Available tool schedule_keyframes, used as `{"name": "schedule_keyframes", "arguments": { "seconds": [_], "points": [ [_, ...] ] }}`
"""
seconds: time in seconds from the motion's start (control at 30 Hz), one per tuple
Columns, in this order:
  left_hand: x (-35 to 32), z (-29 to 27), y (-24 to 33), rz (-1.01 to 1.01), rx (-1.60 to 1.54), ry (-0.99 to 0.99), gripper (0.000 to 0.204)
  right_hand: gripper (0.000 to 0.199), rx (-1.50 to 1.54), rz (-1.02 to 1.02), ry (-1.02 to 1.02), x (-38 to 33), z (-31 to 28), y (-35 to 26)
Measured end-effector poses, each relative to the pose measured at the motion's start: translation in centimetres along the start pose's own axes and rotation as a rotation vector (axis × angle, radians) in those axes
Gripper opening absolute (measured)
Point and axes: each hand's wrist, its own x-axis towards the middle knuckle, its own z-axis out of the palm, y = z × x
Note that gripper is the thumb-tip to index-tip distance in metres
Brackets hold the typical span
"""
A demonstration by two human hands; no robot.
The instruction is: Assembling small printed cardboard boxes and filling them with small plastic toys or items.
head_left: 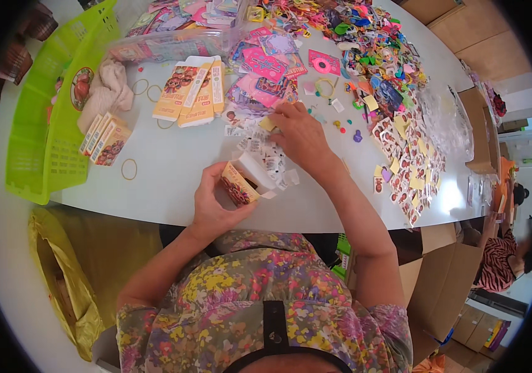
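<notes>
My left hand (209, 202) grips a small printed cardboard box (239, 186), its flaps open and its mouth tilted up toward the right. Something dark shows inside, too shaded to name. Over a loose heap of small white printed slips (269, 155), my right hand (300, 133) reaches with its fingers bent down and drawn together. A small yellow paper square (268, 124) lies against its thumb side. What the right fingertips pinch, if anything, is hidden. Beyond that hand is a pile of pink and purple cards (266, 71).
Flat orange cartons (188, 93) lie left of the cards, with rubber bands (129, 169) nearby. Filled boxes (105, 140) stand by a green basket (54, 124). At right are colourful trinkets (371, 56) and picture stickers (412, 168). A person (505, 258) is far right.
</notes>
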Motion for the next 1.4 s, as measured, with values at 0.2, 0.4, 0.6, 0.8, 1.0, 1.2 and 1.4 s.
{"name": "schedule_keyframes", "arguments": {
  "seconds": [0.2,0.4,0.6,0.8,1.0,1.2,1.4],
  "points": [
    [-0.2,0.2,-0.6,0.04,-0.012,0.049,0.075,0.013,0.092,0.007,0.03,0.4,0.1,1.4],
    [-0.2,-0.3,-0.6,0.025,0.004,-0.011,0.083,0.01,-0.145,-0.095,-0.043,-0.2,-2.9,2.5],
    [0.0,0.1,0.0,0.035,-0.01,0.041,0.074,0.014,-0.103,-0.102,-0.186,-1.8,-1.5,2.8],
    [0.1,0.3,-0.1,0.041,0.04,0.054,0.075,0.014,-0.111,-0.118,-0.119,-1.7,-1.0,4.0],
    [0.9,1.2,0.8,0.04,0.065,0.051,0.073,0.007,0.692,0.563,0.01,-3.0,-3.1,5.0],
    [3.2,3.6,1.5,0.002,0.151,0.046,0.068,0.011,1.077,0.675,0.033,-3.4,-8.7,0.5],
    [3.6,5.3,1.7,0.121,0.272,0.069,0.066,0.013,0.34,0.17,0.083,-4.5,-8.5,-3.9]
  ]
}}
